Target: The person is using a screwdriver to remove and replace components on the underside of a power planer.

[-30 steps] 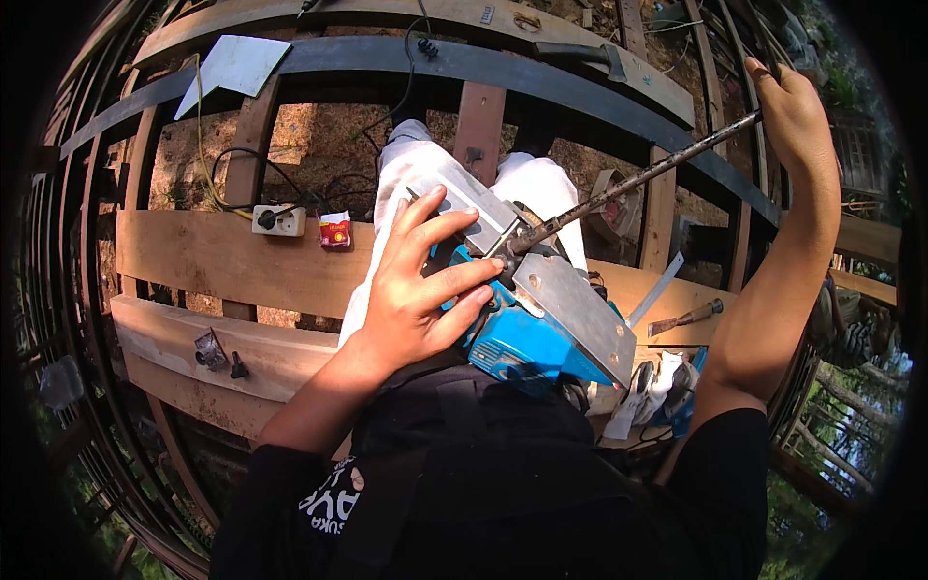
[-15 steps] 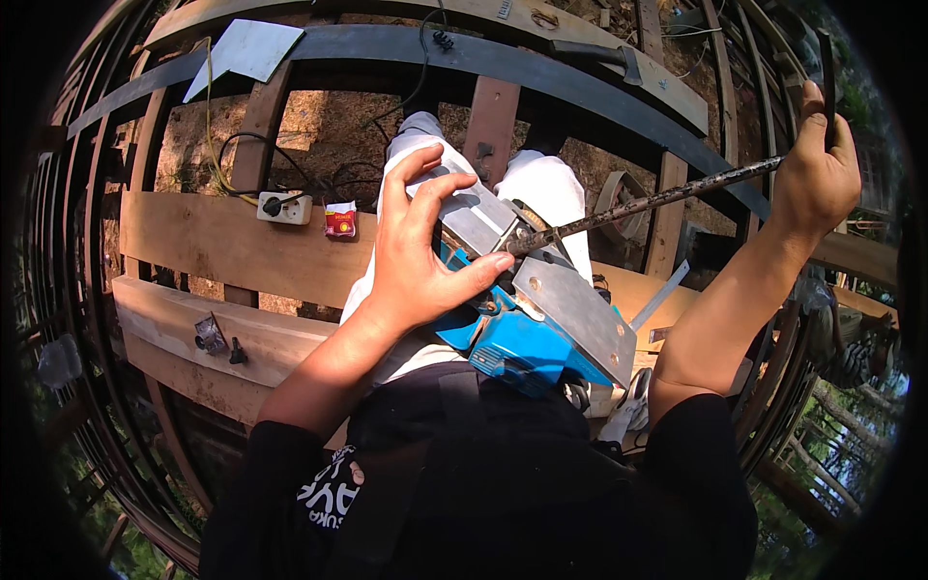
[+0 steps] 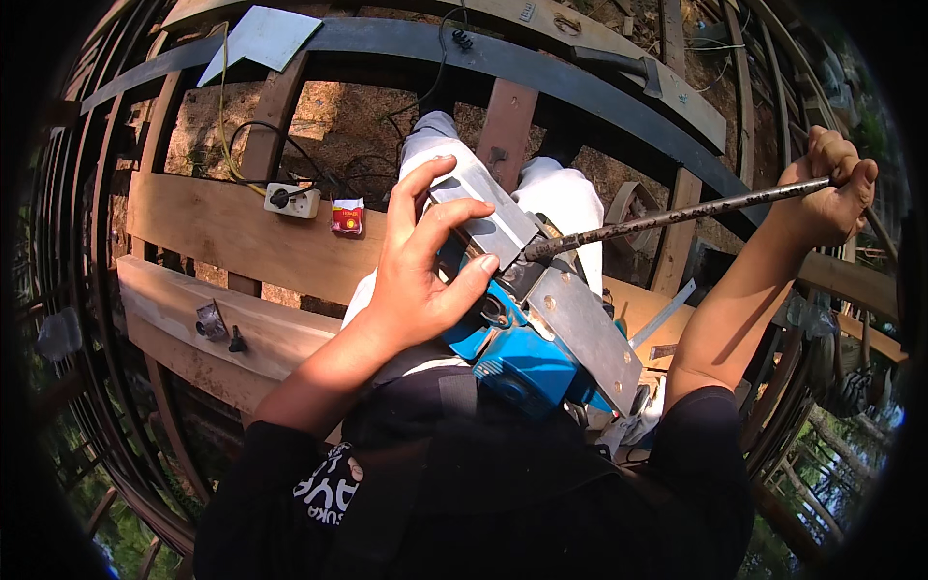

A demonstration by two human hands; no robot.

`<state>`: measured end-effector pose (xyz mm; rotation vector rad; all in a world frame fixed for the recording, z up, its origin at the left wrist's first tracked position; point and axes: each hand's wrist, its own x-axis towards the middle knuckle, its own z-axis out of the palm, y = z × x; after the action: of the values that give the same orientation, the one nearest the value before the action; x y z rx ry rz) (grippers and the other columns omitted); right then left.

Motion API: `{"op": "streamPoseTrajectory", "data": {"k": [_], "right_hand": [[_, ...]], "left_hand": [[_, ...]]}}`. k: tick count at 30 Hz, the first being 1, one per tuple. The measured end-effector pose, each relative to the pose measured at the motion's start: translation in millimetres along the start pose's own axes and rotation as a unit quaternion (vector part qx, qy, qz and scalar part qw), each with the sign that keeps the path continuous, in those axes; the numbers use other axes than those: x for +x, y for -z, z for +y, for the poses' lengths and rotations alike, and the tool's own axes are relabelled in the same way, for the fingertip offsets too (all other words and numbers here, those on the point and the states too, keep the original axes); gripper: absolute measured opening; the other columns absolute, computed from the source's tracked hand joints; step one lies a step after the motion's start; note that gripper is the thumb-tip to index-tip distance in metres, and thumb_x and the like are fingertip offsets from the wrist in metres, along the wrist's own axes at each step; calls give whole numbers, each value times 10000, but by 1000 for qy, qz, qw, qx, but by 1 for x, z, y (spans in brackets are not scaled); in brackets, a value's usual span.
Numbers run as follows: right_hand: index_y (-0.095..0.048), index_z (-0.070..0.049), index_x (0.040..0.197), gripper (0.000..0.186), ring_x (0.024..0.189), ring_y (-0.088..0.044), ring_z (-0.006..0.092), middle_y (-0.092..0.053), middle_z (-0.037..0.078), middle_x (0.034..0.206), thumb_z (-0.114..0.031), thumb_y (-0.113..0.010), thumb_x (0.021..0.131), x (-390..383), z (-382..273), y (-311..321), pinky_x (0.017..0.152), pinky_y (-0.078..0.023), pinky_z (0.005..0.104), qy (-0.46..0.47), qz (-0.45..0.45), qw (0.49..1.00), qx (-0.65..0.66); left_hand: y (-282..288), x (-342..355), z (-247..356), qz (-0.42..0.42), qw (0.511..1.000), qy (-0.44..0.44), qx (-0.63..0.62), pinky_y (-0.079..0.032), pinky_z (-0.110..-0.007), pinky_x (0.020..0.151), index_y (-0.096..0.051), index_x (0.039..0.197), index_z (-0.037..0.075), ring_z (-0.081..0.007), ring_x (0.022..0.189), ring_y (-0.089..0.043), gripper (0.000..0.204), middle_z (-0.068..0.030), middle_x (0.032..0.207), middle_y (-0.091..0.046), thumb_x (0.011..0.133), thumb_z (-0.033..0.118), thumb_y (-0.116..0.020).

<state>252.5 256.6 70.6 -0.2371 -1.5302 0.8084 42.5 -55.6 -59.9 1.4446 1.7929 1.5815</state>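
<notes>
A blue electric planer (image 3: 527,360) lies across my lap with its grey metal sole plates (image 3: 586,333) facing up. My left hand (image 3: 420,261) lies against its left side, thumb and fingers spread in a curve around the edge of the far plate; some fingers are hidden. A long, dark, worn socket wrench (image 3: 677,211) slants from the gap between the plates up to the right. My right hand (image 3: 833,184) is closed around its outer end, where a crossbar sticks out past the fingers. The wrench's inner end meets the planer near my left thumb.
Left of my knees are a white power strip (image 3: 292,201) with a black plug, a red-and-white packet (image 3: 348,217) and a small black knob (image 3: 237,339) on wooden planks. A hatchet (image 3: 619,68) lies on a far plank. A metal ruler (image 3: 663,314) lies right of the planer.
My right hand has turned over at the wrist and come slightly lower, and the wrench's crossbar has swung from pointing up to slanting down right. My left hand stays at the planer.
</notes>
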Motion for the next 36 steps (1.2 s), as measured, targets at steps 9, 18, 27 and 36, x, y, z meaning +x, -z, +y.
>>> {"op": "streamPoseTrajectory", "data": {"k": [9, 18, 27, 36], "right_hand": [[-417, -48, 678, 300, 581, -369, 149, -390, 56, 623, 7, -471, 969, 17, -67, 28, 574, -360, 307, 58, 7, 989, -139], [-697, 69, 1033, 243, 603, -432, 51, -502, -13, 659, -152, -607, 991, 4, -74, 0, 570, -333, 216, -55, 44, 969, -238], [-559, 117, 1304, 407, 659, -436, 69, -497, -8, 725, -171, -553, 1017, 9, -64, -11, 652, -375, 226, -49, -19, 917, -395], [-644, 51, 1246, 360, 676, -457, 27, -526, -55, 749, -216, -601, 1010, 9, -53, -5, 619, -350, 188, -42, -55, 906, -418]], "left_hand": [[12, -24, 37, -134, 972, -81, 178, -239, -604, 1136, -739, 1108, 156, -430, 1354, -398, 334, -171, 1369, -503, 778, 208, -734], [10, -37, 29, -117, 981, -81, 129, -244, -599, 1146, -722, 1117, 132, -418, 1357, -411, 337, -153, 1368, -508, 782, 158, -728], [12, -33, 19, -101, 974, -136, 151, -286, -594, 1135, -709, 1141, 135, -384, 1327, -459, 359, -120, 1314, -568, 786, 178, -737], [9, -38, 13, -105, 975, -147, 128, -262, -586, 1163, -722, 1156, 145, -415, 1301, -493, 432, -149, 1283, -580, 738, 67, -645]]}}
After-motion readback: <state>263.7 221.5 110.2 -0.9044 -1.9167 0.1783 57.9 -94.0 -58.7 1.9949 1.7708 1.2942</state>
